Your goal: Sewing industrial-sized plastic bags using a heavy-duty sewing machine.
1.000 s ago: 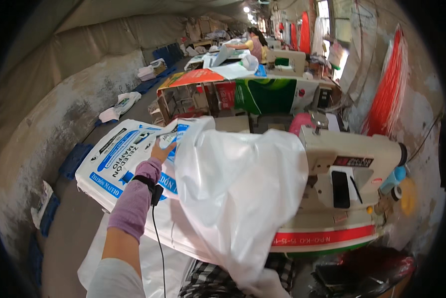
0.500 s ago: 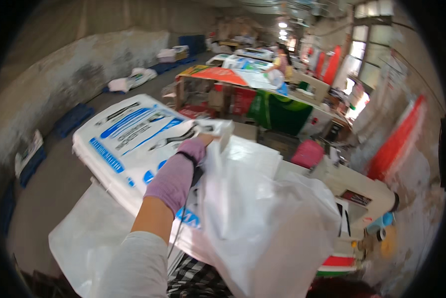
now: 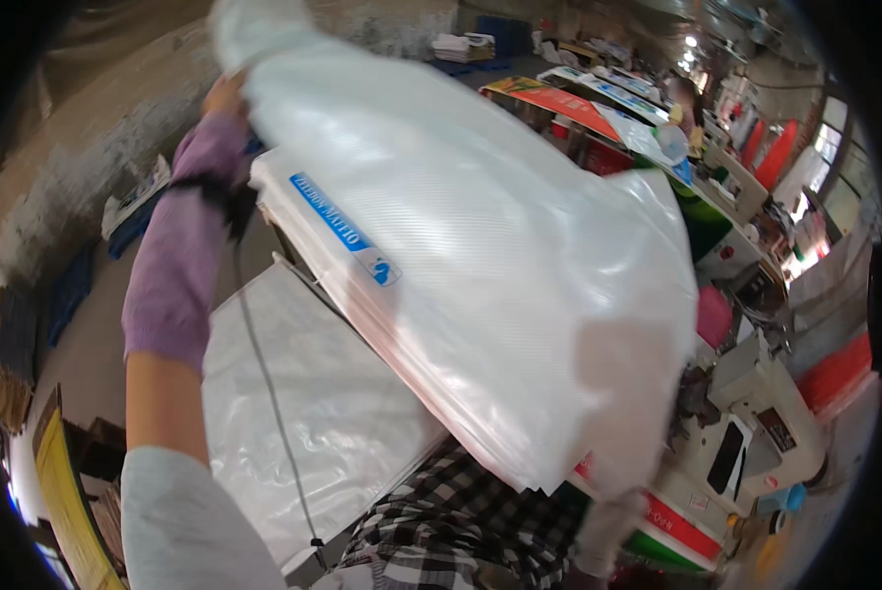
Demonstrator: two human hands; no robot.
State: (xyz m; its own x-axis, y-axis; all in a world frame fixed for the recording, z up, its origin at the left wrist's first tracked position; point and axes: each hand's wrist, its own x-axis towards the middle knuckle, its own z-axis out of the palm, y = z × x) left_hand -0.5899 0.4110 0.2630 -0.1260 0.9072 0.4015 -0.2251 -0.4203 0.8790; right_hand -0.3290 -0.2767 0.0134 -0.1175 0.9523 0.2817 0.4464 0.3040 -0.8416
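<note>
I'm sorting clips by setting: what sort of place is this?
Most likely a sack-sewing workshop. A sewing machine stands at the right, a stack of white woven sacks lies in front, the left hand lifts a clear plastic liner, and more work tables run down the hall.

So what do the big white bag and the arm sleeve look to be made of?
The white bag looks like thin, glossy, translucent plastic film: light shines through and it creases softly. The purple sleeve on the left forearm looks like matte knit fabric, snug and stretchy; exact fibre unclear.

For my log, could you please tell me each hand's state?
Left hand: gripping the clear plastic bag.
Right hand: behind the bag; cannot tell.
</note>
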